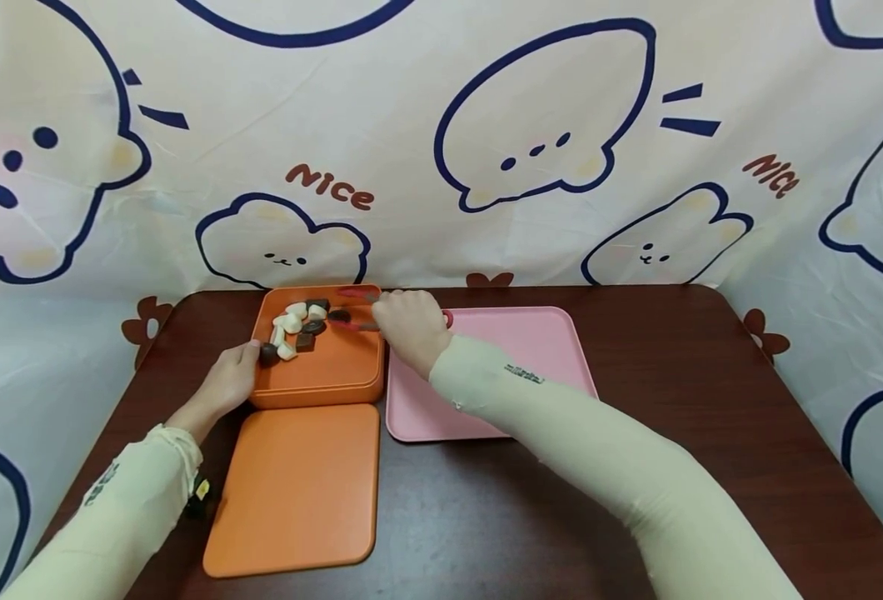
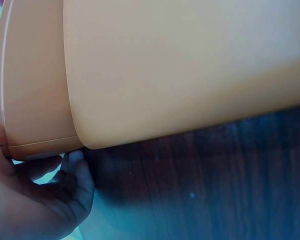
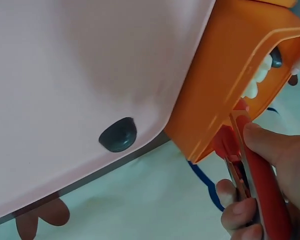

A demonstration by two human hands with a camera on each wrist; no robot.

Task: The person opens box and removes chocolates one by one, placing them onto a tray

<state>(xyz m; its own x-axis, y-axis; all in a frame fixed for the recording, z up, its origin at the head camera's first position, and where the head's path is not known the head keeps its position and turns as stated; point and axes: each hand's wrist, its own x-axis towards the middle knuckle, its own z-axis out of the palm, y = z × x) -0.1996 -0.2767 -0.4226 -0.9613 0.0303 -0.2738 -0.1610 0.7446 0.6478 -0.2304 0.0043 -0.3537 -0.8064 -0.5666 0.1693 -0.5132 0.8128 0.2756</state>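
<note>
Steady the box (image 1: pixel 336 367) at its left wall with the left hand (image 1: pixel 226 382): pinching there with thumb over the rim and with fingers bent against the outside. Gripping the red tongs (image 3: pixel 264 185) in the right hand (image 1: pixel 413 329), with thumb and fingers closed round the handles, and reaching over the box's right wall with the tips inside.

To pick well, set one tip on either side of the dark piece (image 1: pixel 340 317) before squeezing, then squeeze lightly; likely to slip if caught by a rounded edge. Avoid dragging the white pieces (image 1: pixel 292 323), clustered toward the box's far left. Lift above the right wall before moving sideways, and brace the box against any nudge.

Right by the tong tips, in the box's far half: the dark piece, ahead of the right fingers and well apart from the left. Cannot tell whether pinched. Just right of the box: a pink tray (image 1: pixel 531 332), bearing a lone dark piece (image 3: pixel 118 135). In front of the box: the lid (image 1: pixel 299 492).
</note>
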